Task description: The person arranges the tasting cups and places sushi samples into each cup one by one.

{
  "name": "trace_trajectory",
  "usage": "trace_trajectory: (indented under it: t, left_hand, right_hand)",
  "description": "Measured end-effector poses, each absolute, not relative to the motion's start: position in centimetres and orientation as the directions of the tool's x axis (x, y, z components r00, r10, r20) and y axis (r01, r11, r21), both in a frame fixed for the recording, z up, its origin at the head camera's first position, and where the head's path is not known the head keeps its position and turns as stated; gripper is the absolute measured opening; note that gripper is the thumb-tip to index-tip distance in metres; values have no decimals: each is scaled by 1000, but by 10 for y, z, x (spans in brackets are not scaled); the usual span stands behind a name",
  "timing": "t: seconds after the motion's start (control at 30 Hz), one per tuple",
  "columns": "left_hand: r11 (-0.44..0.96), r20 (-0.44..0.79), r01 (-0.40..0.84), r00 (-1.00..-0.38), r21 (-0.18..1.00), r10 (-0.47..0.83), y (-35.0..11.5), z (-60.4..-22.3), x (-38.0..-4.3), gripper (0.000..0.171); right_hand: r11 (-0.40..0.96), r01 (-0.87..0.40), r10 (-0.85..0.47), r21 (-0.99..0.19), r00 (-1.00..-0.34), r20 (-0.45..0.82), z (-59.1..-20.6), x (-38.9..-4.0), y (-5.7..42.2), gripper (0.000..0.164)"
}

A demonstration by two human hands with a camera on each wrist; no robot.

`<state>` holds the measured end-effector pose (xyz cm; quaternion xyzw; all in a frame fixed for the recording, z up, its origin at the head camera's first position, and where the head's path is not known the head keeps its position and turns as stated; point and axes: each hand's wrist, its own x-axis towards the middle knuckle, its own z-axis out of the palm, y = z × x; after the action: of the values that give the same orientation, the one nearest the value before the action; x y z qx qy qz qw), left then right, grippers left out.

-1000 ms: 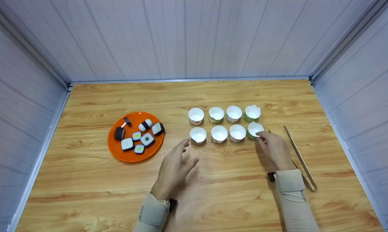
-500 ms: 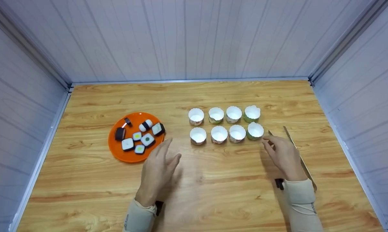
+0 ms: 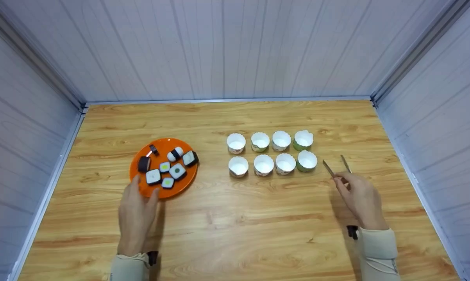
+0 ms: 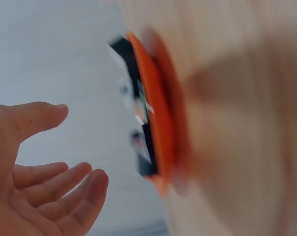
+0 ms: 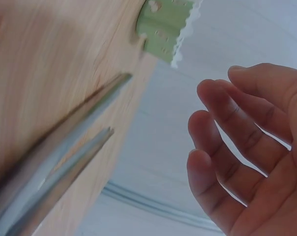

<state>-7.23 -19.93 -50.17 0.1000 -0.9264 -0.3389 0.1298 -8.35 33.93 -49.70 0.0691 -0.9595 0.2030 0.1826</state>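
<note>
My left hand (image 3: 135, 218) hovers at the front left rim of an orange plate (image 3: 186, 187), thumb and fingers spread apart. Several pieces of sushi lie on that plate, among them a square roll with a green centre (image 3: 177, 171) and a white piece with a black band (image 3: 175, 153). In the left wrist view a gap shows between the fingers and the blurred plate (image 4: 155, 113). Above metal tongs (image 3: 328, 168) on the table is my right hand (image 3: 361, 203), its fingers loosely bent and holding nothing. The right wrist view shows the tongs (image 5: 65, 132) apart from the fingers.
Two rows of white-lined paper cups stand at the middle right of the wooden table. A green cup (image 3: 306, 162) ends the front row, close to the tongs' tips; another green cup (image 3: 303, 141) is behind it. Pale panel walls (image 3: 227, 50) enclose the table's back and sides.
My left hand has moved left, from beside the front cups to the plate. The right hand has left the front green cup and drawn back to the right, over the tongs.
</note>
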Motion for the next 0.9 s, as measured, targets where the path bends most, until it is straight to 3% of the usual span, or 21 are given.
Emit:
trace_trajectory:
  t: [0.23,0.4,0.53,0.63,0.83,0.9]
  left_hand:
    - [641,-82,-308,-931,703,-357,-228,-520,-77,78]
    - [598,-200,-379,-917,706,-344,-236,-529,-82,80]
    - [567,-243,-402,-910,719,-337,-238,-531,-85,81]
    - [547,-243,-399,-909,736,-337,-238,-532,-88,79]
    - [550,-173,-337,-928,764,-329,-238,-537,-94,46]
    - [560,-155,-321,-933,764,-324,-238,-538,-95,43]
  right_hand:
    - [933,-113,7,-343,-943,332,-501,-75,357,28]
    - [960,36,65,-277,-993,96,-502,-70,370,58]
    - [963,102,86,-251,-993,-75,-505,-70,378,74]
    - [960,125,95,-251,-987,-128,-508,-70,382,74]
    - [943,186,131,-277,-970,-204,-515,-69,386,54]
    - [935,213,146,-284,-960,-239,-517,-69,388,51]
